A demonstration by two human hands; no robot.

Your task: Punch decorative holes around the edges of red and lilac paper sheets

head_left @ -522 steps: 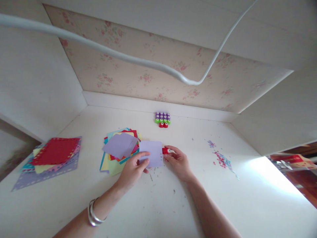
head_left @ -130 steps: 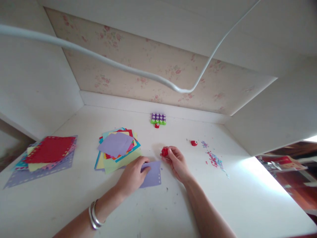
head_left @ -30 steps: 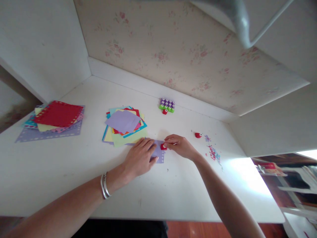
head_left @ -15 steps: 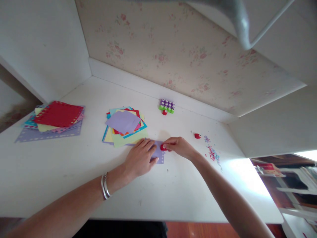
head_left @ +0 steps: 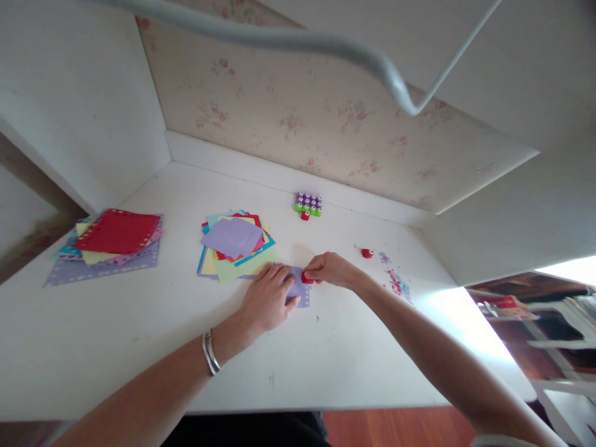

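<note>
My left hand (head_left: 267,297) lies flat on a lavender paper sheet (head_left: 300,295), fingers stretched out, pressing it on the white desk. A row of small punched holes runs along the sheet's right edge. At that edge my right hand (head_left: 333,270) grips a small red craft punch (head_left: 307,279) between thumb and fingers; the fingers partly cover it. Just beyond my left hand, a pile of coloured paper (head_left: 233,234) overlaps the far part of the sheet.
Red, pink and lavender sheets with punched edges form a stack (head_left: 118,231) at the left. Purple, green and red punches (head_left: 308,203) stand grouped near the wall. Another red punch (head_left: 367,253) lies at the right, near scattered paper bits (head_left: 398,282). A metal bar (head_left: 326,42) crosses overhead.
The camera view has shifted slightly. My left hand still presses the sheet, and my right hand keeps hold of the craft punch at almost the same spot on its edge.
</note>
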